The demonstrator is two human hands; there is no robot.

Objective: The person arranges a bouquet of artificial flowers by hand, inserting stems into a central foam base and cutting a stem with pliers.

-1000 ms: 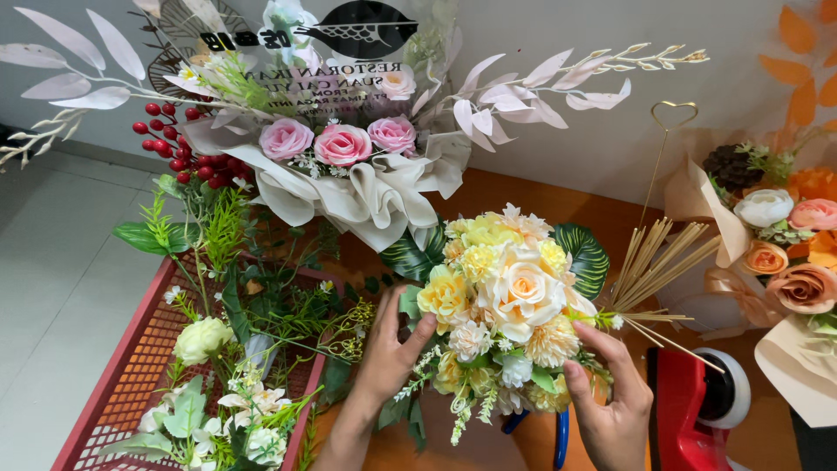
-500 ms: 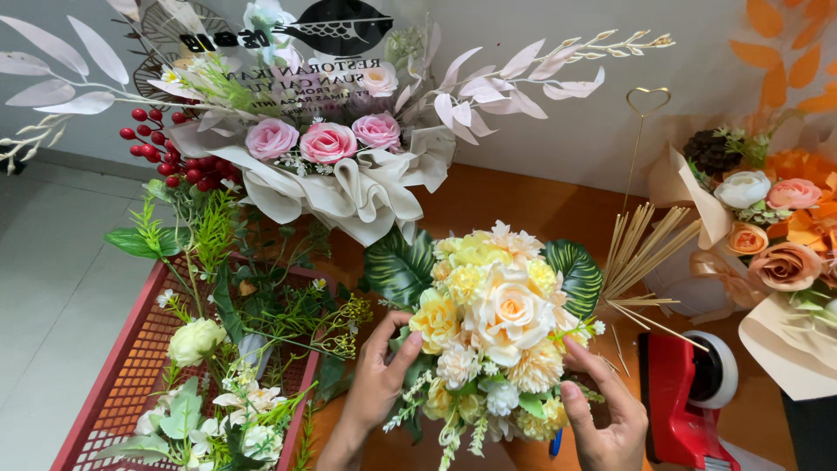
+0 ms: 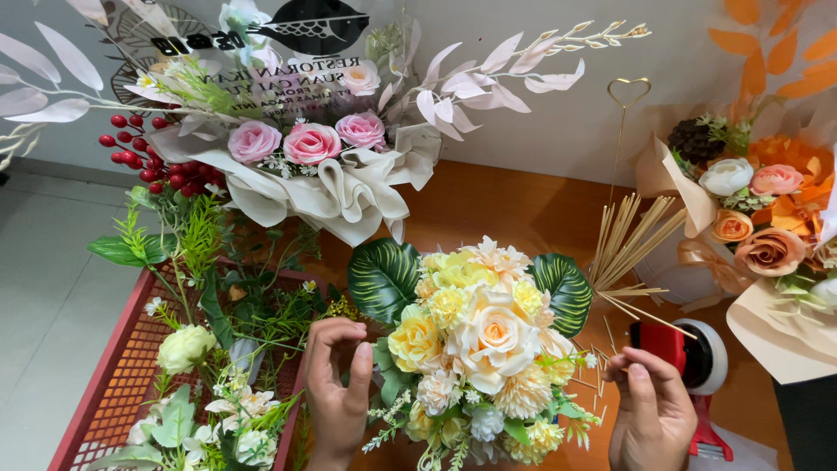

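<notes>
A round bouquet [image 3: 475, 336] of yellow, cream and peach artificial flowers with two big green leaves stands on the orange table, facing up at me. My left hand [image 3: 338, 384] is at its left side, fingers curled against the small green sprigs at the edge. My right hand [image 3: 649, 410] is at its right side, fingers bent and close to the outer blossoms; whether it touches them I cannot tell. Neither hand visibly grips anything.
A red mesh basket [image 3: 105, 392] of loose greenery and white flowers sits at the left. A pink-rose bouquet [image 3: 309, 148] in cream wrap lies behind. Wooden sticks [image 3: 632, 240], a red tape dispenser [image 3: 684, 358] and an orange-rose bouquet [image 3: 758, 218] stand at the right.
Both hands have come away from under the bouquet and now sit at its sides. The bouquet has settled lower and more upright in view.
</notes>
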